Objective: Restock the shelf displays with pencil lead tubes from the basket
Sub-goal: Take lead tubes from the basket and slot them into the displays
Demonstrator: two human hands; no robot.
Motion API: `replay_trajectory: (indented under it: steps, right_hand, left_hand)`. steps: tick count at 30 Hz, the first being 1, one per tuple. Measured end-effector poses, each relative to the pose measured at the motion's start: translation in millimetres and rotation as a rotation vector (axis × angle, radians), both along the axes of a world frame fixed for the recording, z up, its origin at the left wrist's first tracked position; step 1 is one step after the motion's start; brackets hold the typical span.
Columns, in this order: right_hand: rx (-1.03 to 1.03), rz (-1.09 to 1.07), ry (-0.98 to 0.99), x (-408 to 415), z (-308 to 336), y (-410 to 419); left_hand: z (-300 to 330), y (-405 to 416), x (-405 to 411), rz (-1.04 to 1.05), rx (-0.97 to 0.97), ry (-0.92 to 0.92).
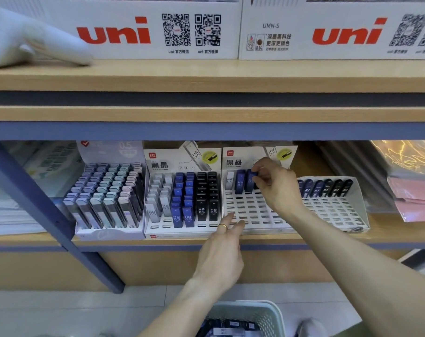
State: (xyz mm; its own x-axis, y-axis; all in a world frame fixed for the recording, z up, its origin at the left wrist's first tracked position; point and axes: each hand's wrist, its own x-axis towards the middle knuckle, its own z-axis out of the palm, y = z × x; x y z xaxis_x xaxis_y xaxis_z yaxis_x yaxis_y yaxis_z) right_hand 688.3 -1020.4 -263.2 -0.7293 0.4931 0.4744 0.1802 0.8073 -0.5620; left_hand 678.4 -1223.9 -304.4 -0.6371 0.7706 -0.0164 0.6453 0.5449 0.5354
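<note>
My right hand (277, 186) pinches the top of a blue pencil lead tube (249, 182) standing in the back row of a mostly bare white slotted display (250, 212) on the lower shelf. A second blue tube (240, 182) and a white one (229, 180) stand to its left in that row. My left hand (221, 249) reaches out with straight fingers touching the front edge of the same display and holds nothing. The white basket (267, 317) with several lead tubes (230, 327) in it sits on the floor below.
A well-stocked display (182, 198) of white, blue and black tubes stands to the left, and another full one (107, 198) beyond it. A display (333, 203) on the right holds one back row of dark tubes. A blue shelf post (48, 215) slants down at left.
</note>
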Motion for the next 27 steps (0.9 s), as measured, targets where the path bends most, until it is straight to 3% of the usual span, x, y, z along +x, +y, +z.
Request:
replay_trajectory:
  steps: [3, 9, 17, 22, 27]
  right_hand:
    - [-0.011, 0.01, -0.018, 1, 1, 1]
    - [0.008, -0.013, -0.009, 0, -3, 4]
    - [0.133, -0.035, -0.154, -1, -15, 8]
    - [0.118, -0.033, -0.182, 2, -11, 5]
    - [0.031, 0.031, -0.169, 26, 4, -19]
  left_hand:
    - [1, 3, 1, -0.03, -0.064, 0.151]
    - [0, 30, -5, -0.144, 0.064, 0.438]
    - [-23, 41, -10, -0.142, -0.049, 0.511]
    - [-22, 37, -15, -0.184, -0.034, 0.386]
    - [-13, 10, -14, -0.244, 0.08, 0.416]
